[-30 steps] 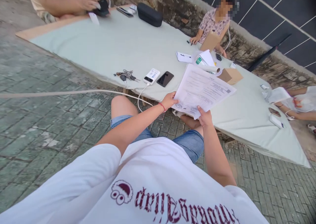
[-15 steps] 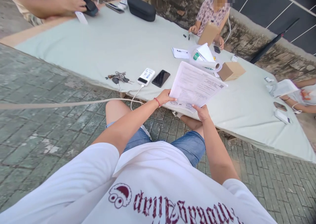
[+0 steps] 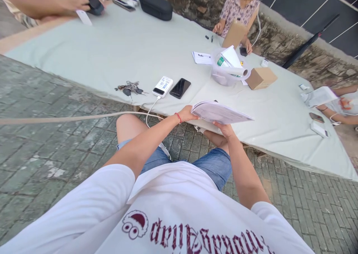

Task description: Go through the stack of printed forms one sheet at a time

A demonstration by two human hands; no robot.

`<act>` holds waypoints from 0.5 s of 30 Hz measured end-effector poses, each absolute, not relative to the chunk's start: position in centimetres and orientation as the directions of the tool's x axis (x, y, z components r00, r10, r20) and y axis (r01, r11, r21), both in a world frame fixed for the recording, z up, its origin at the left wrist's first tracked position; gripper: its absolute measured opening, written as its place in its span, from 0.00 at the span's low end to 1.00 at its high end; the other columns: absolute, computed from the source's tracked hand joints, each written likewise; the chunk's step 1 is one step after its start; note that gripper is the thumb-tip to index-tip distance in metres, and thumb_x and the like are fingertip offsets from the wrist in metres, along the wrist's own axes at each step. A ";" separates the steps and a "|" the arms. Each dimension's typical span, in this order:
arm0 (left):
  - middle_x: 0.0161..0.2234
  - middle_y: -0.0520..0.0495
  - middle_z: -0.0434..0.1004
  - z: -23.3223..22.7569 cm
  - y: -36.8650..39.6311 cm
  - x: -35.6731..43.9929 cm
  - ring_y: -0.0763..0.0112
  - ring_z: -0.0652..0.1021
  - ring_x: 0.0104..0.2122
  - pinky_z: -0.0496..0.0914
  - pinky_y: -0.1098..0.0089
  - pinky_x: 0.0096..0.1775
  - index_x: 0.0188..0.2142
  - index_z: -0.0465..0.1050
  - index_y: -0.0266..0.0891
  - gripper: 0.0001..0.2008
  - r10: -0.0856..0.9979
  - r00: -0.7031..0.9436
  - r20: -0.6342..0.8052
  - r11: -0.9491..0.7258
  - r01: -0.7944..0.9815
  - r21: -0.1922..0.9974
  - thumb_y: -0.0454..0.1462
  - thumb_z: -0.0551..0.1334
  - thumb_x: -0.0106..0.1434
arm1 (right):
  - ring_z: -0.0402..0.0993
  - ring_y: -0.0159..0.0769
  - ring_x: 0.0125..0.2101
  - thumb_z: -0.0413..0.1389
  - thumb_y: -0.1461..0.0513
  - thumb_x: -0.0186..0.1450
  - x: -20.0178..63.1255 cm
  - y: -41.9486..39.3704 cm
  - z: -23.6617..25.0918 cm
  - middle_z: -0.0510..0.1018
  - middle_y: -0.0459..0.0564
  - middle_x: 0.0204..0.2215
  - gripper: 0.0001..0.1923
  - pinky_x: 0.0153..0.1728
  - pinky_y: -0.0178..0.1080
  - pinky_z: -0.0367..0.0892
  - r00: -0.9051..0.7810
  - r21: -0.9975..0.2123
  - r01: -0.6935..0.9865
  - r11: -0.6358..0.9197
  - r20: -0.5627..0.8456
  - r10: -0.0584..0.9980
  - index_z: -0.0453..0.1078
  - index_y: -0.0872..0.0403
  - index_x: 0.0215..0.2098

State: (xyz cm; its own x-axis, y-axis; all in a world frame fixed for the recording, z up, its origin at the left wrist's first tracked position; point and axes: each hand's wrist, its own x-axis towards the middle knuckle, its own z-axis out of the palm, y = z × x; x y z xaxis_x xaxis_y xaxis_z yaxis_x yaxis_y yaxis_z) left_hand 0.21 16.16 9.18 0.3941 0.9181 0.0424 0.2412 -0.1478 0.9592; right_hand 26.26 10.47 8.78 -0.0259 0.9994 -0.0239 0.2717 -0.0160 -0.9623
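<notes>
The fingers of the left hand (image 3: 187, 114) are clamped on the near left corner of a sheaf of papers (image 3: 220, 113), and the fingers of the right hand (image 3: 224, 129) are closed on its near edge from below. The papers hang in the air just over the near edge of the bench (image 3: 117, 56), lying almost flat, so that only the thin edge and the curled top sheet show.

As I judge it, the step in hand is laying the papers down or squaring them after reading; the next move calls for both hands to lower the sheaf evenly onto the bare cloth ahead, without letting the loose sheets fan out.

Half a second ago the papers stood tilted up with the printed face readable; now they have been tipped flat, while both hands keep the same corners.

Just beyond the left hand lie a black phone (image 3: 180, 88), a white power bank (image 3: 162, 86) with its cable running off the bench, and a bunch of keys (image 3: 130, 88). Farther off stand a cardboard box (image 3: 261, 77) and a clear tub (image 3: 223, 73) of paper rolls. Other people's hands work at the far edges.
</notes>
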 end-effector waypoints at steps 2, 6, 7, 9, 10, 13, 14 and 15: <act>0.36 0.44 0.83 9.5 15.8 0.3 0.55 0.79 0.43 0.72 0.63 0.46 0.40 0.80 0.32 0.22 0.919 0.393 0.008 -0.134 0.294 0.946 0.45 0.71 0.50 | 0.65 0.46 0.62 0.68 0.51 0.55 26.0 10.5 8.7 0.75 0.51 0.56 0.35 0.65 0.52 0.56 -0.009 -0.963 0.265 -0.036 -0.040 0.999 0.68 0.47 0.58; 0.34 0.43 0.83 9.5 13.9 0.7 0.55 0.81 0.41 0.73 0.65 0.43 0.37 0.81 0.33 0.22 0.945 0.320 -0.062 -0.047 0.322 0.946 0.51 0.65 0.58 | 0.69 0.45 0.59 0.67 0.51 0.56 25.3 9.3 8.0 0.76 0.52 0.55 0.33 0.63 0.50 0.63 0.038 -0.987 0.153 -0.057 -0.051 0.998 0.68 0.49 0.58; 0.35 0.42 0.83 9.1 13.1 0.9 0.55 0.81 0.41 0.74 0.64 0.42 0.37 0.82 0.32 0.22 0.952 0.293 -0.093 -0.002 0.307 0.952 0.51 0.65 0.59 | 0.70 0.46 0.58 0.67 0.50 0.57 25.2 8.7 7.7 0.76 0.53 0.55 0.32 0.61 0.50 0.66 0.045 -0.989 0.118 -0.086 -0.081 0.996 0.68 0.50 0.57; 0.36 0.40 0.84 7.7 10.8 1.4 0.54 0.81 0.41 0.75 0.64 0.41 0.39 0.82 0.32 0.22 0.949 0.251 -0.192 0.133 0.232 0.964 0.50 0.67 0.58 | 0.74 0.48 0.55 0.64 0.48 0.58 25.0 7.0 6.8 0.76 0.54 0.55 0.31 0.55 0.50 0.72 0.058 -0.985 0.066 -0.157 -0.153 0.987 0.69 0.50 0.56; 0.37 0.39 0.84 6.8 9.5 1.7 0.53 0.82 0.42 0.75 0.64 0.41 0.39 0.82 0.32 0.21 0.939 0.233 -0.254 0.217 0.174 0.961 0.49 0.68 0.57 | 0.75 0.48 0.53 0.63 0.47 0.59 25.1 6.0 6.2 0.76 0.54 0.55 0.30 0.52 0.50 0.73 0.066 -0.981 0.059 -0.185 -0.181 0.981 0.68 0.49 0.56; 0.40 0.36 0.84 3.7 5.2 2.8 0.52 0.82 0.42 0.76 0.60 0.43 0.38 0.81 0.32 0.19 0.859 0.209 -0.467 0.475 0.011 0.880 0.46 0.72 0.54 | 0.76 0.46 0.50 0.56 0.44 0.63 25.7 3.0 4.2 0.77 0.54 0.54 0.29 0.48 0.50 0.74 0.113 -0.969 0.126 -0.211 -0.198 0.974 0.67 0.49 0.56; 0.40 0.35 0.84 2.8 4.0 3.0 0.52 0.82 0.42 0.77 0.59 0.44 0.37 0.81 0.32 0.19 0.824 0.204 -0.528 0.549 -0.064 0.833 0.44 0.73 0.52 | 0.76 0.46 0.50 0.54 0.44 0.64 26.1 2.2 3.5 0.77 0.54 0.54 0.28 0.48 0.50 0.74 0.149 -0.959 0.185 -0.215 -0.189 0.971 0.66 0.49 0.56; 0.41 0.35 0.83 2.1 2.9 3.3 0.52 0.83 0.42 0.77 0.58 0.45 0.37 0.80 0.31 0.18 0.786 0.212 -0.581 0.613 -0.144 0.777 0.43 0.74 0.51 | 0.75 0.46 0.50 0.52 0.44 0.64 26.5 1.4 2.8 0.77 0.55 0.53 0.28 0.49 0.50 0.73 0.191 -0.938 0.261 -0.229 -0.182 0.965 0.66 0.50 0.55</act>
